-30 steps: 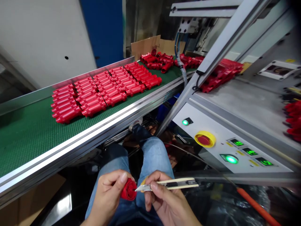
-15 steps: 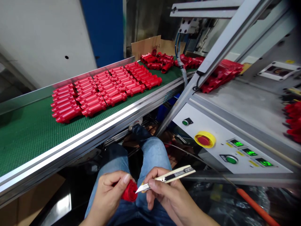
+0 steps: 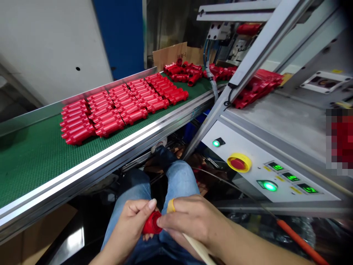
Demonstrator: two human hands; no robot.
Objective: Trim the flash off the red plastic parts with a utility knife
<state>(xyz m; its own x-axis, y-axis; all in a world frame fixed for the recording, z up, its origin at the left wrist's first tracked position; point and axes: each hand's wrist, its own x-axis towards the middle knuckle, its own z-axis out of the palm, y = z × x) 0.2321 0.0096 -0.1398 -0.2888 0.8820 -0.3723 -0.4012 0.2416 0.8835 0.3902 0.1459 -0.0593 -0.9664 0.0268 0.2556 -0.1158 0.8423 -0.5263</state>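
My left hand (image 3: pixel 132 226) is closed around a red plastic tubular part (image 3: pixel 152 223), its round open end turned toward my right hand. My right hand (image 3: pixel 190 217) grips a cream-handled utility knife (image 3: pixel 197 248), whose handle points down toward the bottom edge. Its blade is hidden by my fingers. The fingertips of my right hand touch the rim of the red part. A yellow band (image 3: pixel 172 204) circles one right finger. Both hands are above my lap.
A green conveyor belt (image 3: pixel 33 162) carries rows of red tubular parts (image 3: pixel 110 106), with a loose pile (image 3: pixel 183 71) farther back. At right stands a machine with a control panel (image 3: pixel 248 191), a red stop button (image 3: pixel 237 163) and lit green buttons. An orange rod (image 3: pixel 300 241) lies lower right.
My right hand has turned over, swinging the knife handle from upper right to pointing down, and its fingertips have come onto the part's rim. The panel's green buttons have lit up.
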